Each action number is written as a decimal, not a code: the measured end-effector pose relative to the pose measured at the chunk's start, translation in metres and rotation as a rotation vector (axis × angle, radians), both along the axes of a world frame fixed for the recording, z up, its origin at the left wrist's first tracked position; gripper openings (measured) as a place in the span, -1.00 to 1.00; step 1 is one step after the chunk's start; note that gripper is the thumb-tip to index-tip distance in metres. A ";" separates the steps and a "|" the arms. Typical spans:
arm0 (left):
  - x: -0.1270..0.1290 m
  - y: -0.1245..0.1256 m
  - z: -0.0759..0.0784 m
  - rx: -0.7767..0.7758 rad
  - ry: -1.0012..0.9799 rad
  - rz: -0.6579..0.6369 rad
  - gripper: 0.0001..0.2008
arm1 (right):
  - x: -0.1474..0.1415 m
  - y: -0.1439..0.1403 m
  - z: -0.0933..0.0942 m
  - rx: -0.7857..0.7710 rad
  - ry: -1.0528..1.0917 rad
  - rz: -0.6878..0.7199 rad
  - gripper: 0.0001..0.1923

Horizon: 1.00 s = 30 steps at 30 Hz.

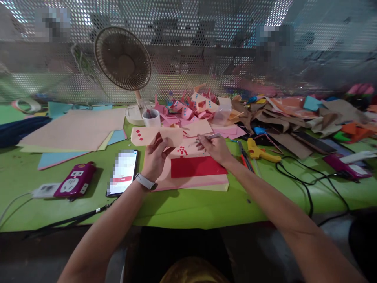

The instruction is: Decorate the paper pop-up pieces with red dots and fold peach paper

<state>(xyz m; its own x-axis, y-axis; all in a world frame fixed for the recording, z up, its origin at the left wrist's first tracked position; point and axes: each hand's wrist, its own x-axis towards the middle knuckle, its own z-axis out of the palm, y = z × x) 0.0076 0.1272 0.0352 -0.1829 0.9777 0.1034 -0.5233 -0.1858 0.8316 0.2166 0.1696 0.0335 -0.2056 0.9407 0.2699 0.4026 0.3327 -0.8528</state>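
Observation:
Between the fingers of my left hand is a peach paper strip, raised above the table, with a few red squares in a row near its left end. My right hand is closed around a thin silvery tool, perhaps tweezers; its tip is too blurred to make out. Below the hands, small red paper pieces lie scattered on a stack of peach sheets. A red paper strip rests on that same stack, close to my right wrist.
Left of the stack lie a phone and a purple power strip. A fan and white cup stand behind. Folded pink papers pile up at the back. On the right are a yellow glue gun and black cables.

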 end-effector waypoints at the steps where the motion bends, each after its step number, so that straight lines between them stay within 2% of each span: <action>1: 0.000 0.001 -0.001 -0.007 -0.001 0.000 -0.73 | -0.002 0.003 -0.003 -0.025 0.135 -0.005 -0.56; 4: -0.001 0.002 -0.005 -0.031 -0.011 0.001 -0.69 | -0.011 0.010 -0.019 -0.153 0.466 -0.005 -0.54; 6: -0.001 0.004 -0.008 -0.038 -0.006 -0.004 -0.69 | -0.015 0.013 -0.030 -0.237 0.575 -0.009 -0.55; 8: -0.002 0.005 -0.010 -0.041 0.005 -0.011 -0.70 | -0.017 0.015 -0.040 -0.257 0.616 -0.029 -0.56; 12: -0.002 0.005 -0.010 -0.062 -0.024 -0.004 -0.72 | -0.013 0.018 -0.049 -0.192 0.597 -0.030 -0.63; 20: -0.002 0.007 -0.011 -0.069 -0.039 0.008 -0.75 | -0.011 0.021 -0.056 -0.093 0.425 -0.092 -0.71; 30: -0.002 0.007 -0.010 -0.080 -0.065 0.006 -0.73 | -0.014 0.015 -0.055 -0.148 0.423 -0.049 -0.65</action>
